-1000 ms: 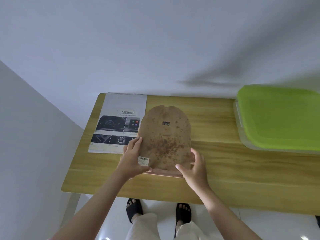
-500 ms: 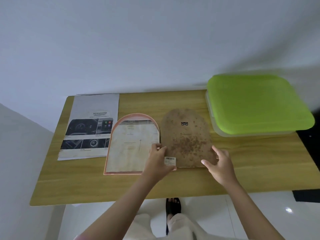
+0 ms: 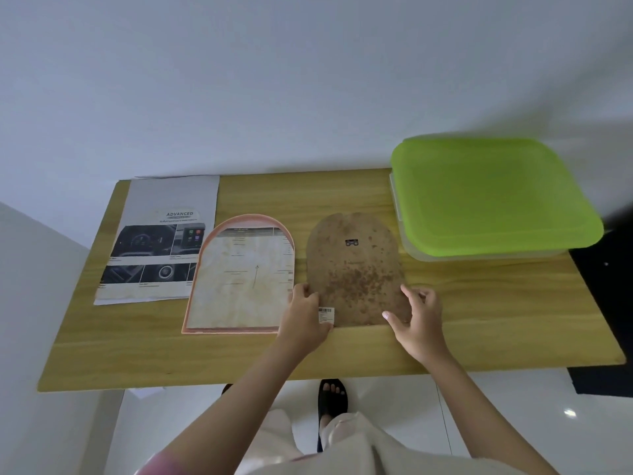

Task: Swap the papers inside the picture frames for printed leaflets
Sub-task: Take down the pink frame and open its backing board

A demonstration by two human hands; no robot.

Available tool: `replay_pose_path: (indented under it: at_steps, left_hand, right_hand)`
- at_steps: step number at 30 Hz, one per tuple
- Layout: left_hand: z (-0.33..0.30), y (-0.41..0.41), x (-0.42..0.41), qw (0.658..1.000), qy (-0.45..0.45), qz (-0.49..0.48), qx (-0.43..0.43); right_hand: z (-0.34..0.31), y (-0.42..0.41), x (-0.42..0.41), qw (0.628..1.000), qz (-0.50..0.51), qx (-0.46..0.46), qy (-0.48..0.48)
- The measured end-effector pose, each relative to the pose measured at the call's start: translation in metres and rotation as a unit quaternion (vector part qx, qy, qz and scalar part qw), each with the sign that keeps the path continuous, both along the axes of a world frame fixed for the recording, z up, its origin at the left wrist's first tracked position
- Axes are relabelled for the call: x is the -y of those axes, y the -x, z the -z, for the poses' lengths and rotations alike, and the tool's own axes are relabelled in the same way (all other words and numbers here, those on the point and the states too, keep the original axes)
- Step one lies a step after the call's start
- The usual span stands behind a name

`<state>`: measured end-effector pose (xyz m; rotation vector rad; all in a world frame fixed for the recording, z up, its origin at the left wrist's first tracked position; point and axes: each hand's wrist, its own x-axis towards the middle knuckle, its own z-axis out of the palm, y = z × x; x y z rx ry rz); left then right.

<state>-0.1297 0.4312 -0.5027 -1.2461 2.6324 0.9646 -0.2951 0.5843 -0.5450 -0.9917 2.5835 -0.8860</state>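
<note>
Stretching under everything, the pale wooden tabletop (image 3: pixel 445 323) is serving as the workbench. Sitting at its far right corner, well apart from the work, is a clear plastic storage box with a lime-green lid (image 3: pixel 493 197). Lying flat at the far left is the printed car leaflet headed "ADVANCED" (image 3: pixel 157 241), probably waiting there as the replacement sheet; its right edge is slipping under the arch-shaped pink picture frame (image 3: pixel 239 219). That frame is lying face down with its back open, showing the stained cream paper (image 3: pixel 239 286) sitting inside, which is the sheet to be taken out. Just to the right is lying the arched brown fibreboard backing panel (image 3: pixel 354 269), spotted with darker marks and carrying a small barcode sticker (image 3: pixel 325 314), seemingly set aside so the frame is left open. The left hand (image 3: pixel 305 320) is resting at the panel's lower left corner, fingers curled over its edge, though a true grip is hard to confirm. The right hand (image 3: pixel 416 323) is touching the lower right corner with loosely spread fingers, holding nothing.
</note>
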Motion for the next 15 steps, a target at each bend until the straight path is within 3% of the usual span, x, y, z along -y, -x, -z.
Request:
replay_pose_path:
  at_steps: [7, 15]
  left_hand:
    - [-0.015, -0.03, 0.014, 0.992, 0.02, -0.067, -0.106]
    - [-0.016, -0.111, 0.059, 0.97, 0.05, -0.236, 0.026]
  right_hand:
    - [-0.017, -0.01, 0.033, 0.997, -0.01, -0.029, 0.068]
    - [-0.04, -0.047, 0.14, 0.987, -0.153, 0.011, 0.051]
